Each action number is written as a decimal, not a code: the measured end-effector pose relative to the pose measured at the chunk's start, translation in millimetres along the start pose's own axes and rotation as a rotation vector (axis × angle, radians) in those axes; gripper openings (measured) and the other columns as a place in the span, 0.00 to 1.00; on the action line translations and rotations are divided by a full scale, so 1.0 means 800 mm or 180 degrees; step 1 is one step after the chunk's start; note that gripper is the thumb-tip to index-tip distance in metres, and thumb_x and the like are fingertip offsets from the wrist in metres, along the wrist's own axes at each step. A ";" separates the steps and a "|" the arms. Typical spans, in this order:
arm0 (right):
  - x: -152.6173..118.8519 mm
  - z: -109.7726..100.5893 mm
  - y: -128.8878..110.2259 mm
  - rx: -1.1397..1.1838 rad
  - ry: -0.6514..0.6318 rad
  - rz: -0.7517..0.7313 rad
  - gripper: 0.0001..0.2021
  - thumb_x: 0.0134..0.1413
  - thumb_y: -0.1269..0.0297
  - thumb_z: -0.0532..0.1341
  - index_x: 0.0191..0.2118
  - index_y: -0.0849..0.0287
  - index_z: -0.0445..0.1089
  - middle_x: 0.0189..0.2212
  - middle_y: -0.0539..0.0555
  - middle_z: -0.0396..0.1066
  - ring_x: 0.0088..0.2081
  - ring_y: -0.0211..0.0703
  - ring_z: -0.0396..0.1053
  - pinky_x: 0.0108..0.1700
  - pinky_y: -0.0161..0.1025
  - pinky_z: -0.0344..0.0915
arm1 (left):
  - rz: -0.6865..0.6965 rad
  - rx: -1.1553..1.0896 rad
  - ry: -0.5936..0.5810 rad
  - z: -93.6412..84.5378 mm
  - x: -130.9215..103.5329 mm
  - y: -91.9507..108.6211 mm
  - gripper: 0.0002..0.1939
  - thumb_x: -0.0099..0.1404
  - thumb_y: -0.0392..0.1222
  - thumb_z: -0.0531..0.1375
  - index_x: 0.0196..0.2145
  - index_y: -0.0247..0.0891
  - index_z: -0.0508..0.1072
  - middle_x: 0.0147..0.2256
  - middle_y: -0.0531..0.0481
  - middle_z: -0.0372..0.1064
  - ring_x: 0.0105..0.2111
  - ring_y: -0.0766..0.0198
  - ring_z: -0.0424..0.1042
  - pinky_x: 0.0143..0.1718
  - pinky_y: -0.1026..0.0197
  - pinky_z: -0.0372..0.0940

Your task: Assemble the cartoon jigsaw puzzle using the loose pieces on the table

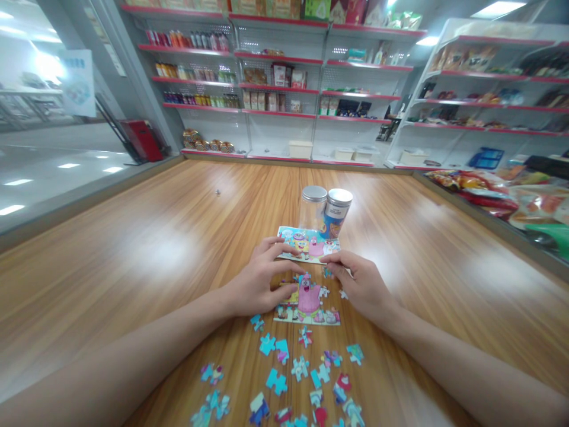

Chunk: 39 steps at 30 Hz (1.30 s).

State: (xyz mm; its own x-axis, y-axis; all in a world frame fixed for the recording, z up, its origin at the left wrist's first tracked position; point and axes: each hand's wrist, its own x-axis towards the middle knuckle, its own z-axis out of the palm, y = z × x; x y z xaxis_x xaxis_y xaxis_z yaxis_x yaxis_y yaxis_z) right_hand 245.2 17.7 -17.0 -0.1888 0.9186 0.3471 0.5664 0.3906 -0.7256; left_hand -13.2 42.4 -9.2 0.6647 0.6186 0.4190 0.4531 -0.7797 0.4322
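A partly joined jigsaw puzzle point(309, 299) with a pink starfish character lies flat on the wooden table. My left hand point(262, 279) rests over its left side, fingers spread, the fingertips near the puzzle and the reference picture card point(306, 243) behind it. My right hand point(355, 279) has thumb and forefinger pinched together on a small puzzle piece point(328, 271), just above the puzzle's upper right and at the card's lower edge. Several loose puzzle pieces point(276, 381), mostly light blue, lie scattered nearer to me.
Behind the card stand a clear jar with a grey lid point(313, 207) and a blue printed can point(336, 213). Packaged snacks point(489, 193) lie off the table's right side. Stocked shelves point(280, 86) line the back. A tiny object point(217, 191) sits far left on the wooden table point(155, 249).
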 end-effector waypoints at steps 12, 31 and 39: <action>-0.003 0.006 0.000 -0.0027 -0.0113 -0.0029 0.05 0.62 0.65 0.63 0.41 0.56 0.76 0.33 0.52 0.77 0.32 0.41 0.73 0.36 0.37 0.68 | 0.0031 0.0341 -0.0345 0.004 -0.003 0.000 0.18 0.64 0.52 0.66 0.51 0.48 0.79 0.61 0.43 0.60 0.67 0.39 0.48 0.67 0.33 0.48; -0.002 0.003 -0.002 -0.0288 -0.0233 -0.0319 0.03 0.59 0.69 0.65 0.37 0.55 0.78 0.30 0.50 0.75 0.31 0.40 0.69 0.34 0.37 0.65 | 0.0335 0.0061 -0.0613 -0.010 -0.001 0.007 0.33 0.60 0.42 0.64 0.63 0.46 0.65 0.64 0.44 0.58 0.67 0.42 0.51 0.70 0.35 0.43; -0.001 0.002 -0.003 -0.0315 -0.0259 -0.0409 0.05 0.59 0.70 0.65 0.37 0.54 0.79 0.31 0.50 0.75 0.33 0.40 0.70 0.36 0.37 0.64 | 0.0344 -0.0125 -0.0813 -0.008 -0.002 0.007 0.43 0.57 0.39 0.62 0.68 0.46 0.54 0.64 0.48 0.61 0.67 0.41 0.51 0.71 0.35 0.40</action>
State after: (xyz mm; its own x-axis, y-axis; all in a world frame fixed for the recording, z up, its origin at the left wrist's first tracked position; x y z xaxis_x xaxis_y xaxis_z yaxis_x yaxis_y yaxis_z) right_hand 242.4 16.3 -16.2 -0.3266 0.8649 0.3811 0.6088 0.5010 -0.6151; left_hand -15.6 37.7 -1.9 0.8384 0.4835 0.2516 0.3513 -0.8324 0.4287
